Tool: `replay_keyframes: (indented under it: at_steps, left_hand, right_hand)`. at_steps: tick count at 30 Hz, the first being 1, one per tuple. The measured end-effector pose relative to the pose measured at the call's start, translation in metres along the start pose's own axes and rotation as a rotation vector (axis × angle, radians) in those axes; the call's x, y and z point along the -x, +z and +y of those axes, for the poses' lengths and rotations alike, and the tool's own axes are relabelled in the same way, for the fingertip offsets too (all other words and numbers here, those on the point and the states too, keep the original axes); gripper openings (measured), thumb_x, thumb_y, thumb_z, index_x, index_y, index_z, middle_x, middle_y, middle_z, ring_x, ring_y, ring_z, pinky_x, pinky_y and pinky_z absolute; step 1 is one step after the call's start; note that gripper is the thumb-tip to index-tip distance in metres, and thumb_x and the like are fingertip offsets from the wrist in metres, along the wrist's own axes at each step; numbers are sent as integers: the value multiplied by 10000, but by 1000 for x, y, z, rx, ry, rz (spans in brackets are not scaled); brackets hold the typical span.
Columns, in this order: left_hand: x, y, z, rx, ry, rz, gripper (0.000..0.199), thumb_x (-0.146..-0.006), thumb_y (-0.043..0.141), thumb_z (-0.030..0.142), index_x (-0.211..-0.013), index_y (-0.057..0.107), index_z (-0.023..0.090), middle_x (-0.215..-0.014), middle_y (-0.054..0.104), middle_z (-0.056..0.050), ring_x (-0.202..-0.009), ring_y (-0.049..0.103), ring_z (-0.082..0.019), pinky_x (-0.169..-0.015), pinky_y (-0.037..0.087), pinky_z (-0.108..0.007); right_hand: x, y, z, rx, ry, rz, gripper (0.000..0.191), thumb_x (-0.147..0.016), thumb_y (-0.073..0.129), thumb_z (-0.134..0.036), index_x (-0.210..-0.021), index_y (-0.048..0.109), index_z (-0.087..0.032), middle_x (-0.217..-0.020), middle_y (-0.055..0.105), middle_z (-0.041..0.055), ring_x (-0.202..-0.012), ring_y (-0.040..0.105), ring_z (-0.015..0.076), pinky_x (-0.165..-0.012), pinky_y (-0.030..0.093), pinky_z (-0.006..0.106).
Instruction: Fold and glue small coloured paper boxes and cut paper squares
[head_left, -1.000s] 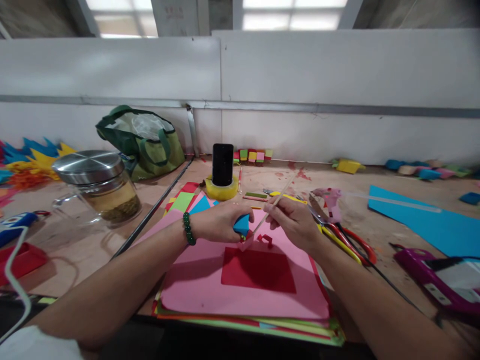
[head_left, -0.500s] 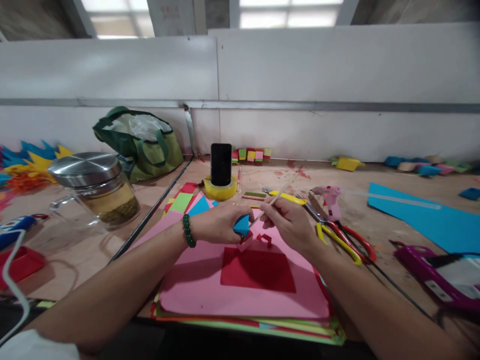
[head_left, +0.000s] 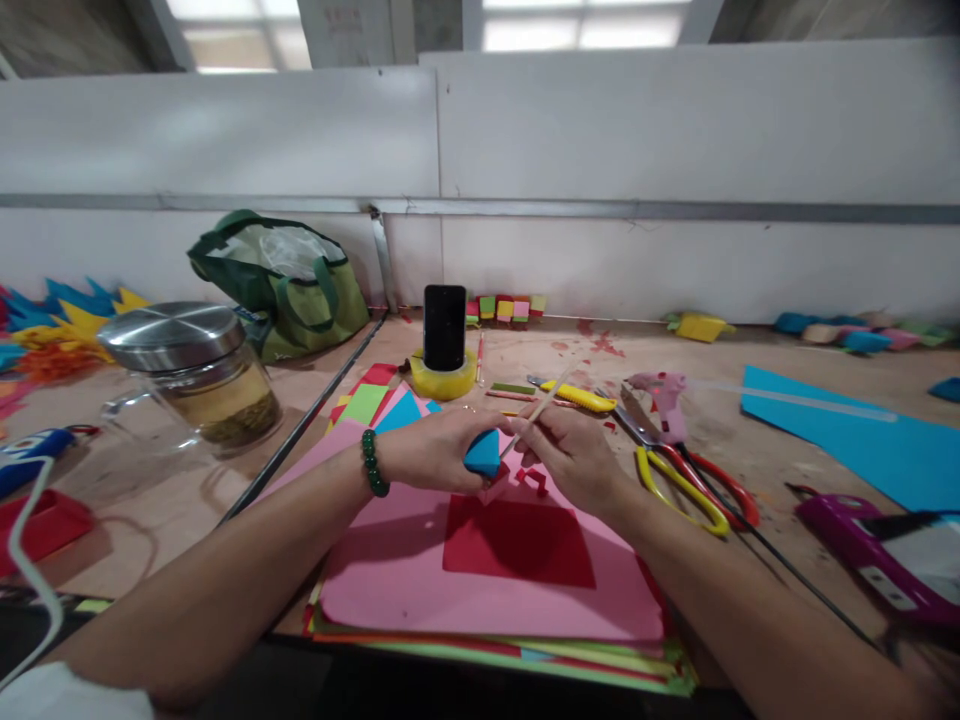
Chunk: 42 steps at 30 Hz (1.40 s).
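Observation:
My left hand (head_left: pixel 442 448), with a green bead bracelet at the wrist, is closed around a small blue piece (head_left: pixel 484 453). Pink and red bits show just under that piece. In my right hand (head_left: pixel 574 450) a thin pale stick (head_left: pixel 550 397) is pinched, slanting down with its lower end at the blue piece. Both hands are close together over a pink sheet (head_left: pixel 390 590) that tops a stack of coloured sheets. A dark red rectangle (head_left: pixel 517 542) lies on it, and a curled red strip (head_left: pixel 532 482) sits beside my right hand.
Scissors (head_left: pixel 679 487), a yellow cutter (head_left: pixel 581 397) and a pink glue gun (head_left: pixel 667 403) lie at the right, near a blue sheet (head_left: pixel 847 435). A phone (head_left: pixel 444 328) stands on yellow tape (head_left: pixel 442 378). Left are a glass mug (head_left: pixel 217 400) and a green bag (head_left: pixel 315 310).
My right hand has moved slightly down and left, nearer my left hand, and the stick has shifted with it. The whole view has moved slightly.

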<state>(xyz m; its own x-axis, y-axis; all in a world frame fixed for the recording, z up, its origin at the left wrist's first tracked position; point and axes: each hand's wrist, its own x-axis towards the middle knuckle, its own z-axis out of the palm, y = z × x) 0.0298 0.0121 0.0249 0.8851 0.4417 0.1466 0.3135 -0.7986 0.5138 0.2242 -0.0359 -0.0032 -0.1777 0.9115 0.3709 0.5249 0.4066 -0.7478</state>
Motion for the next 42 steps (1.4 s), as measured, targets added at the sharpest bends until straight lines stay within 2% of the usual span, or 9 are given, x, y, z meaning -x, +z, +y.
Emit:
replay_keyframes:
  at_steps: [7, 13, 20, 26, 29, 32, 36, 42]
  left_hand:
    - [3, 2, -5, 46, -15, -89, 522, -629, 714, 252, -1116, 529, 216, -1042, 629, -30, -913, 593, -210, -761, 456, -287]
    - [2, 7, -6, 60, -47, -63, 474, -653, 670, 179, -1113, 556, 207, -1004, 652, -28, -878, 604, -198, -737, 459, -273]
    - [3, 9, -8, 98, -48, -64, 442, -662, 674, 186, -1089, 563, 210, -982, 653, -25, -852, 601, -186, -710, 453, -263]
    - [4, 10, -10, 75, -60, -64, 425, -663, 655, 185, -1075, 557, 212, -949, 646, -22, -827, 593, -181, -690, 443, -256]
    - [4, 10, -8, 44, -49, -47, 420, -677, 650, 205, -1087, 560, 209, -928, 641, -23, -815, 585, -180, -681, 433, -252]
    - [4, 9, -6, 52, -33, -43, 380, -700, 644, 238, -1073, 571, 208, -891, 639, -18, -792, 581, -175, -666, 427, -246]
    - [4, 10, -8, 57, -21, -50, 392, -709, 637, 231, -1095, 570, 208, -889, 645, -18, -795, 587, -175, -678, 431, -249]
    - [5, 13, -13, 53, -62, -41, 500, -674, 692, 250, -1152, 549, 206, -929, 668, -35, -814, 606, -192, -698, 437, -265]
  right_hand:
    - [1, -4, -11, 141, -123, -55, 258, -943, 460, -275, -742, 581, -169, -661, 609, 14, -587, 578, 128, -565, 428, 237]
    - [2, -5, -11, 191, -163, -60, 222, -931, 475, -212, -730, 562, -176, -659, 608, 8, -624, 557, 135, -600, 399, 240]
    - [2, -7, -15, 224, -189, -70, 244, -937, 463, -236, -717, 558, -188, -668, 616, 10, -655, 562, 147, -629, 400, 250]
    - [3, -9, -15, 209, -140, -79, 266, -937, 453, -281, -710, 562, -197, -681, 627, 16, -648, 585, 151, -616, 430, 265]
    - [2, -9, -10, 78, -37, -56, 284, -937, 460, -342, -732, 583, -189, -696, 626, 15, -584, 612, 131, -560, 455, 248]
    - [1, -8, -7, -12, 32, -97, 293, -936, 459, -369, -761, 600, -180, -700, 627, 15, -547, 625, 122, -511, 469, 231]
    - [-2, -6, -5, 42, 51, -106, 308, -924, 470, -376, -731, 598, -174, -677, 635, 23, -543, 627, 126, -489, 476, 221]
    - [-3, -7, -6, -140, 137, -84, 318, -883, 505, -426, -705, 571, -171, -641, 638, 23, -508, 633, 134, -443, 481, 218]
